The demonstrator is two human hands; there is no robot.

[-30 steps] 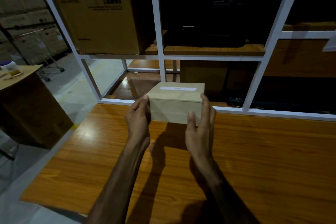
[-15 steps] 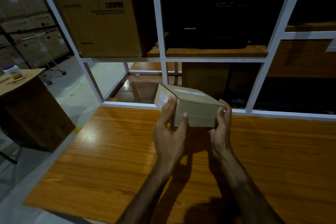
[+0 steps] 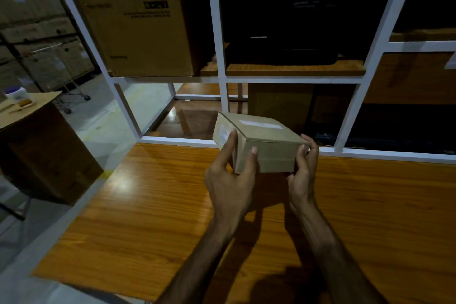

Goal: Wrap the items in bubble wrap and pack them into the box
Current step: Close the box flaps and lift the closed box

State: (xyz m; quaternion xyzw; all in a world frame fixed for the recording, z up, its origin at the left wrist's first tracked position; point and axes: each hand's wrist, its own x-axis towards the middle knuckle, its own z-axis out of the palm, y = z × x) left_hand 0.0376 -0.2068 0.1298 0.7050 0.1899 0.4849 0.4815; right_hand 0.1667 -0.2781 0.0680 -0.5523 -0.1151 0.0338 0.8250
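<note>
A small closed brown cardboard box (image 3: 269,148) with a white strip on its top and a label on its left end is held above the far part of the wooden table (image 3: 148,217), turned at an angle. My left hand (image 3: 229,180) grips its near left corner, thumb on the front face and fingers on the labelled end. My right hand (image 3: 302,175) grips its right end, fingers curled round the far right corner. No bubble wrap is in view.
A white metal shelf frame (image 3: 219,44) stands right behind the table. A large cardboard box (image 3: 138,22) sits on its upper left shelf, dark items to the right. A brown cardboard stand (image 3: 37,145) with a white jar (image 3: 14,94) stands at the left.
The box has been lifted and rotated so its labelled end faces left. My left hand shifted right to the near corner; my right hand moved to the right end.
</note>
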